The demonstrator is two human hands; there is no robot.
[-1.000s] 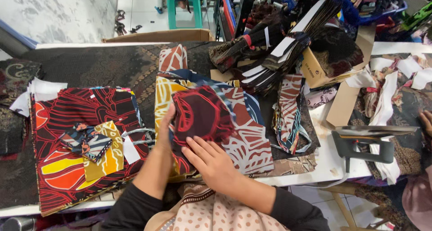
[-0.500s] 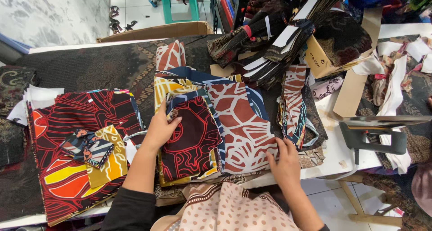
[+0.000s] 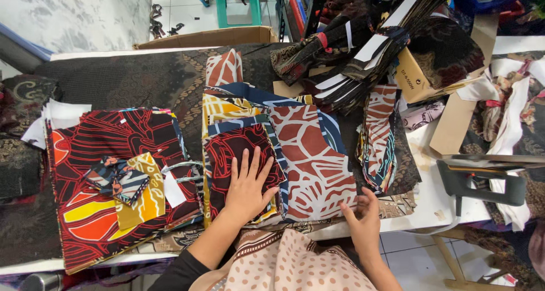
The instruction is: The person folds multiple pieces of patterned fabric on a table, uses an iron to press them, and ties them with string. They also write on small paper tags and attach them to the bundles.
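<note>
My left hand (image 3: pixel 248 184) lies flat, fingers spread, on a dark red and black patterned fabric piece (image 3: pixel 235 149) at the middle of the table. Beside it to the right lies a rust-brown piece with white line pattern (image 3: pixel 309 155); my right hand (image 3: pixel 361 216) pinches its lower right edge near the table's front. Both pieces top a stack with yellow and navy fabric (image 3: pixel 227 106) showing beneath.
A large red, black and yellow fabric pile (image 3: pixel 102 183) with small folded scraps lies at the left. Bundles of dark fabric with white cards (image 3: pixel 363 58) crowd the back right, by a cardboard box (image 3: pixel 411 75). A dark metal tool (image 3: pixel 482 180) rests on the white table (image 3: pixel 431 200) at the right.
The dark red piece has been flipped over to the left and laid flat, uncovering the rust-brown piece. My left hand now presses on it; my right hand moved right to the brown piece's lower edge.
</note>
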